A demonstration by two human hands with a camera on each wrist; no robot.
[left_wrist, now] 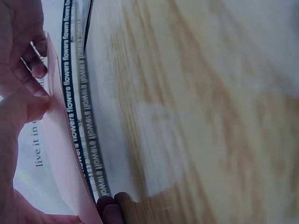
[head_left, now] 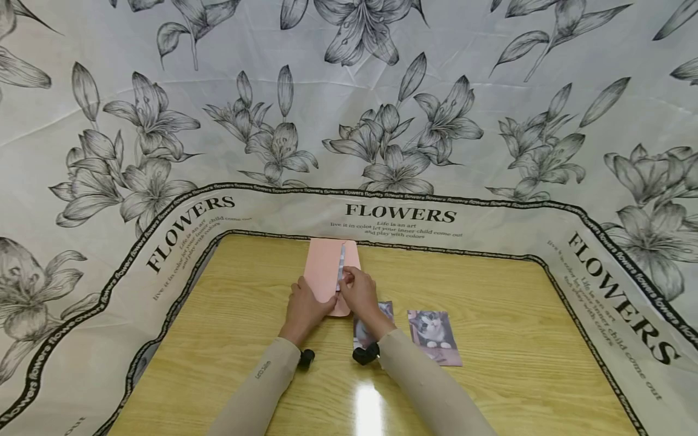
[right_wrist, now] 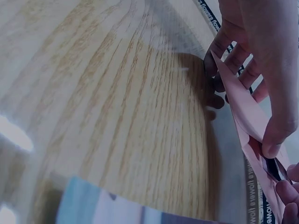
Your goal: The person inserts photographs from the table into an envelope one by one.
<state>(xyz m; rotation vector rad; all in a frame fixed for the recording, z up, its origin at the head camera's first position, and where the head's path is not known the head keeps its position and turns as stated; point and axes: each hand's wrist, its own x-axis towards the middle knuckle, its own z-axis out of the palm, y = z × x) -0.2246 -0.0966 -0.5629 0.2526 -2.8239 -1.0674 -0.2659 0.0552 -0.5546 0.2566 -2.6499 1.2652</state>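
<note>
Envelope: pink (head_left: 322,269), upright at the table's (head_left: 245,290) far edge, its mouth gaping;
Left hand (head_left: 311,307): fingers behind the envelope, thumb on its front, gripping it firmly;
Right hand (head_left: 362,292): fingertips nearly closed, pinching the card (head_left: 341,261) partly in the mouth;
Photos: one (head_left: 388,310) under the right wrist; a kitten one (head_left: 433,336) beside it.

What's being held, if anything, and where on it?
Left hand grips the pink envelope by its left edge near the lower end, thumb on its face. Right hand is at its opening; hold unclear.
</note>
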